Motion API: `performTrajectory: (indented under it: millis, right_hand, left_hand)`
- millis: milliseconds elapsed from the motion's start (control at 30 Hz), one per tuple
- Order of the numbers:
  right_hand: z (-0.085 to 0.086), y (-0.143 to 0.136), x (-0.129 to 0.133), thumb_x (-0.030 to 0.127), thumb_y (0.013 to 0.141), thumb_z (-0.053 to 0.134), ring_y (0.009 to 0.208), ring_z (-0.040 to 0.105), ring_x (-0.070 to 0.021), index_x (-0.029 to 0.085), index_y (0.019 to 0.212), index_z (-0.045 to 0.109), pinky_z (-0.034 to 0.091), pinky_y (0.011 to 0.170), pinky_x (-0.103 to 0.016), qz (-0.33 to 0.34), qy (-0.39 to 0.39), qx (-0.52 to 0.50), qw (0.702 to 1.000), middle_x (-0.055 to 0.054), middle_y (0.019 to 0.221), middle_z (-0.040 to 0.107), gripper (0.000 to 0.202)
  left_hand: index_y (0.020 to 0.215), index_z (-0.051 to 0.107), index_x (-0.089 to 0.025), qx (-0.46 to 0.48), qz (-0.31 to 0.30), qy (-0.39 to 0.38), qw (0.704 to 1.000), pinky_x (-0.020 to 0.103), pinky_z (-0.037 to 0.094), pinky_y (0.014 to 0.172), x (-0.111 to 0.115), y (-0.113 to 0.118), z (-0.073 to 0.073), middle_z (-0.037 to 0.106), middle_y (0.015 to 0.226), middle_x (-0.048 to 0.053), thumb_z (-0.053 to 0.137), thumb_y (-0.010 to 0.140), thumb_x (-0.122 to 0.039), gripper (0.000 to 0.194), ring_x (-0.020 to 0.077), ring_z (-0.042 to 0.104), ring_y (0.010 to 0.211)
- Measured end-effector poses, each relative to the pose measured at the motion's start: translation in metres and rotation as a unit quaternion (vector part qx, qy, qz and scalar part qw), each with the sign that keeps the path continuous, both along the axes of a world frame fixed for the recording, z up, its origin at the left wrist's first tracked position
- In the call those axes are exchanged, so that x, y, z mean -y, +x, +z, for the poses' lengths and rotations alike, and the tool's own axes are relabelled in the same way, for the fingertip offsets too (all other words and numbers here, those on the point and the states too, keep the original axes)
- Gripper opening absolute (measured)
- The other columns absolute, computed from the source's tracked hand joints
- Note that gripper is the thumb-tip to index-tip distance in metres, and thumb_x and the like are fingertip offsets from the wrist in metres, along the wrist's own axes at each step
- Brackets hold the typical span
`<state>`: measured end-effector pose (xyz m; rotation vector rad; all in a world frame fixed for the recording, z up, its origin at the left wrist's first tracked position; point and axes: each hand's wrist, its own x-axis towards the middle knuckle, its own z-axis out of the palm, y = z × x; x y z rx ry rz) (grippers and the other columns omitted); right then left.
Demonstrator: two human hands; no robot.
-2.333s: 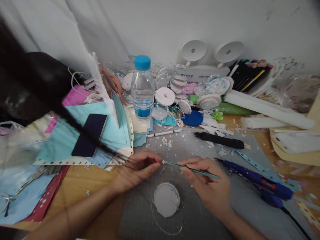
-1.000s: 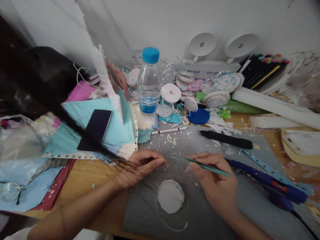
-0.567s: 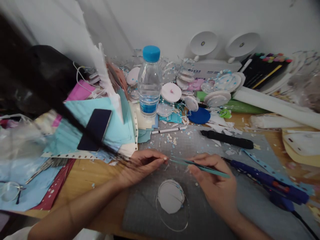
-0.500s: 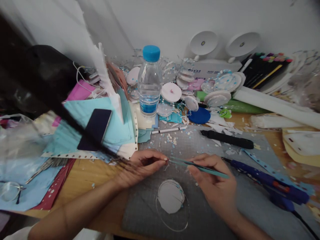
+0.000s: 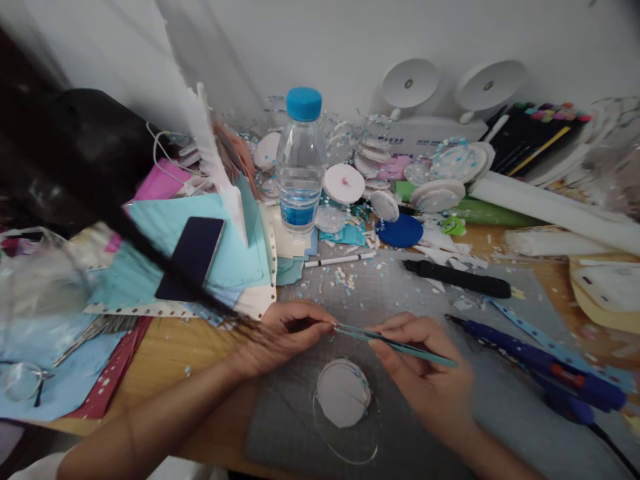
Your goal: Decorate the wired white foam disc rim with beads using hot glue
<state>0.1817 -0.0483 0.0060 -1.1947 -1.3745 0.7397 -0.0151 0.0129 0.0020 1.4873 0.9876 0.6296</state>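
Pinching thin teal tweezers [image 5: 415,351], the right grip [image 5: 427,363] points their prongs leftward, with thumb and forefinger closed on the shaft and the back end jutting out past the palm. The two prongs run nearly side by side, and their tips come up to the fingertips of the left grip [image 5: 285,331]. That left grip is closed at thumb and forefinger, a tiny pale bit [image 5: 335,326] showing at the tips; its shape is too small to tell.

Nearer the person than both grips, and between them, a white disc [image 5: 343,395] lies on the grey mat [image 5: 295,427], bluish specks along its right edge. A thin wire [image 5: 369,463] curves round its near side. The mat spreads beneath both grips, and bare wood of the desk [image 5: 165,360] shows to the left of the left grip.

Beyond the grips, pale and blue flecks [image 5: 345,277] are scattered over the mat, with a banded stick [image 5: 340,260] just past them. Farther out stands a bottle [image 5: 303,160] with a blue cap, upright, with decorated discs [image 5: 344,183] crowded beside it. To the right of the right grip lies a glue gun [image 5: 555,363], and beyond that grip a black tool [image 5: 457,279]. Left of and beyond the left grip, a phone [image 5: 197,247] rests on blue paper [image 5: 243,250], partly crossed by a dark blurred strand [image 5: 160,257].
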Motion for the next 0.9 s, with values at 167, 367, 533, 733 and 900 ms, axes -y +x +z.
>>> performTrajectory:
  millis: [167, 367, 533, 733, 900]
  right_hand:
    - [-0.001, 0.001, 0.002, 0.011, 0.078, 0.064, 0.075, 0.065, -0.0158, 0.023, 0.081, 0.061, 0.055, 0.061, -0.025, 0.013, -0.020, -0.025, 0.999, -0.003, 0.078, 0.066, 0.013]
    - [-0.003, 0.005, -0.004, 0.022, 0.077, 0.069, 0.053, 0.055, -0.0091, 0.022, 0.073, 0.058, 0.047, 0.048, -0.022, -0.017, -0.121, -0.167, 0.978, 0.000, 0.076, 0.060, 0.012]
    - [-0.002, 0.009, -0.012, 0.027, 0.076, 0.070, 0.049, 0.048, -0.0075, 0.022, 0.072, 0.054, 0.043, 0.047, -0.020, 0.005, -0.172, -0.292, 0.941, 0.005, 0.061, 0.050, 0.017]
    - [-0.001, 0.009, -0.013, 0.027, 0.076, 0.070, 0.049, 0.045, -0.0069, 0.021, 0.071, 0.054, 0.040, 0.046, -0.019, 0.018, -0.192, -0.326, 0.925, 0.005, 0.059, 0.048, 0.017]
    - [0.000, 0.006, -0.011, 0.028, 0.076, 0.070, 0.048, 0.045, -0.0076, 0.021, 0.067, 0.051, 0.040, 0.044, -0.020, 0.015, -0.170, -0.269, 0.948, 0.004, 0.062, 0.051, 0.022]
  left_hand:
    - [0.085, 0.072, -0.014, 0.002, -0.023, -0.006, 1.000, 0.026, 0.048, 0.065, 0.000, -0.001, 0.001, 0.072, 0.082, 0.008, 0.062, 0.081, -0.029, 0.019, 0.0161, 0.063, 0.074]
    - [0.083, 0.072, -0.015, -0.008, -0.034, 0.005, 0.999, 0.022, 0.045, 0.059, -0.001, 0.000, 0.002, 0.070, 0.079, 0.006, 0.061, 0.083, -0.029, 0.019, 0.0128, 0.059, 0.067]
    - [0.075, 0.069, -0.013, 0.007, -0.012, 0.002, 1.000, 0.021, 0.044, 0.054, 0.000, -0.001, 0.001, 0.067, 0.069, 0.004, 0.058, 0.085, -0.031, 0.023, 0.0101, 0.054, 0.056]
    - [0.075, 0.069, -0.015, 0.015, 0.007, 0.145, 0.989, 0.025, 0.048, 0.070, 0.003, -0.004, -0.006, 0.062, 0.074, 0.005, 0.053, 0.089, -0.026, 0.024, 0.0140, 0.059, 0.073]
    - [0.110, 0.065, -0.021, 0.035, 0.048, 0.213, 0.975, 0.028, 0.048, 0.080, 0.005, -0.003, -0.006, 0.059, 0.100, 0.008, 0.058, 0.085, -0.017, 0.026, 0.0167, 0.057, 0.093]
